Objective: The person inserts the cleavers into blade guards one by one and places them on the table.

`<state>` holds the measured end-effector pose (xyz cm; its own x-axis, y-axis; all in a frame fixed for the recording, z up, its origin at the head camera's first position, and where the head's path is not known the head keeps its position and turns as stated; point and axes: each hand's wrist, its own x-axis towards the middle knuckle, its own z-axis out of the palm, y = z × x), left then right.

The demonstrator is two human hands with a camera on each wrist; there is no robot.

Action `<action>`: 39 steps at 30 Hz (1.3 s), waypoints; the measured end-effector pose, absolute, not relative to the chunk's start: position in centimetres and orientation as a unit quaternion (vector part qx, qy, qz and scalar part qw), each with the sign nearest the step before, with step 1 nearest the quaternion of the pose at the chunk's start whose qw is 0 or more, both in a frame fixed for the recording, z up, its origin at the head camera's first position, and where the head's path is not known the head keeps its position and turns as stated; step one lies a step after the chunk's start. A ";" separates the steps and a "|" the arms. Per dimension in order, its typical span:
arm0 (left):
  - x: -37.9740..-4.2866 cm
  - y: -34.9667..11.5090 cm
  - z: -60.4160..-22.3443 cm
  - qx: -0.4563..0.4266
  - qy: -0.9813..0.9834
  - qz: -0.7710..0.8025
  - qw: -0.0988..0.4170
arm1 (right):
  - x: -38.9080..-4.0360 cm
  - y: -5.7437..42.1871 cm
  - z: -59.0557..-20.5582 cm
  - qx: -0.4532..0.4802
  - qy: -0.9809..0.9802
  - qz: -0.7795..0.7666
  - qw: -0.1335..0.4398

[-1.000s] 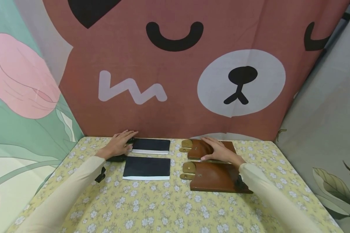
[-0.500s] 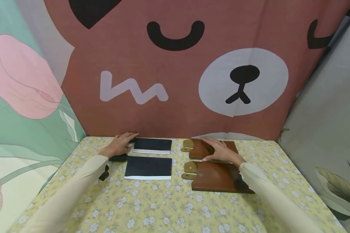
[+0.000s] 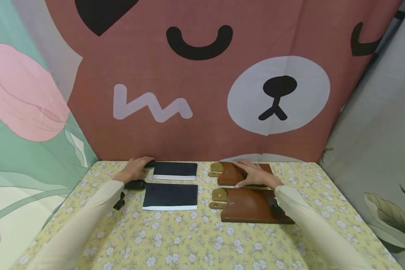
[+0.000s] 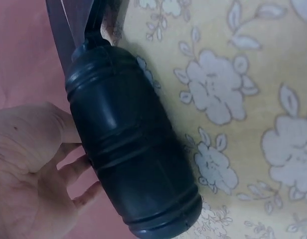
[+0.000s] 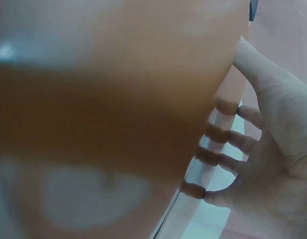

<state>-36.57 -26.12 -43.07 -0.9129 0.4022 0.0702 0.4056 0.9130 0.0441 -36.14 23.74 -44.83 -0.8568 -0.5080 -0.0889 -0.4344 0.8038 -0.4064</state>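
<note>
Two knives with broad black blades and black ribbed handles lie on the left: a far cleaver [image 3: 175, 169] and a near cleaver [image 3: 170, 195]. My left hand [image 3: 132, 170] lies over the far handle, fingers bent downward. In the left wrist view the near black handle [image 4: 133, 144] hides its fingertips. Toward the right lie a far brown leather sheath [image 3: 231, 174] and a near brown leather sheath [image 3: 253, 205], each with tan strap tabs. Fingers spread, my right hand [image 3: 254, 175] rests across the far sheath, thumb at its near edge. A blurred brown surface fills much of the right wrist view.
A yellow floral cloth [image 3: 175, 240] covers the table. A reddish-brown bear-print curtain [image 3: 206, 138] hangs along the back edge. Printed cloths also hang at the left [image 3: 30, 157] and right [image 3: 384, 150].
My left fingers have drawn back slightly and bent down over the far cleaver's handle. The right hand stays on the far sheath. Both cleavers and both sheaths keep their places.
</note>
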 end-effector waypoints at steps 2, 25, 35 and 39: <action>-36.7 -26.2 -43.2 -0.203 -0.978 -0.024 0.033 | -36.2 23.8 -45.0 -0.248 0.945 -0.189 0.102; -38.4 -27.1 -44.3 -0.226 -0.969 -0.051 0.091 | -36.4 24.0 -45.3 -0.235 0.948 -0.191 0.099; -39.5 -27.3 -44.1 -0.217 -0.974 -0.041 0.041 | -36.4 23.7 -45.0 -0.221 0.950 -0.185 0.122; -39.5 -27.0 -44.1 -0.228 -0.972 -0.018 0.051 | -36.4 23.9 -45.1 -0.219 0.951 -0.185 0.118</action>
